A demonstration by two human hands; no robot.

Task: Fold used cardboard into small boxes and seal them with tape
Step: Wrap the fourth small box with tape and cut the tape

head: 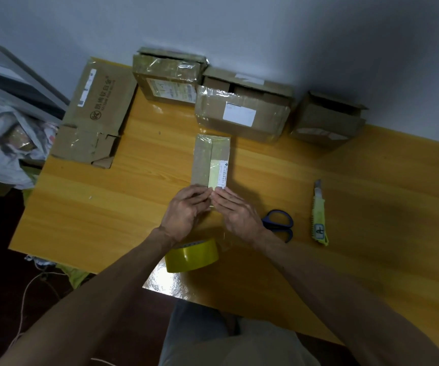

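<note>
Yellow tape roll (192, 256) sitting nearest | left hand (184, 213) gripping small brown cardboard box (206, 159) | right hand (237, 213) pressing it, fingers straight

Dim, soft picture; glare on table (165, 281); warped edges.

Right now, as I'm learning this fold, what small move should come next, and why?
Probably press the near end of the small box flat: left hand and right hand both meet there, with the tape roll lying close by.
</note>
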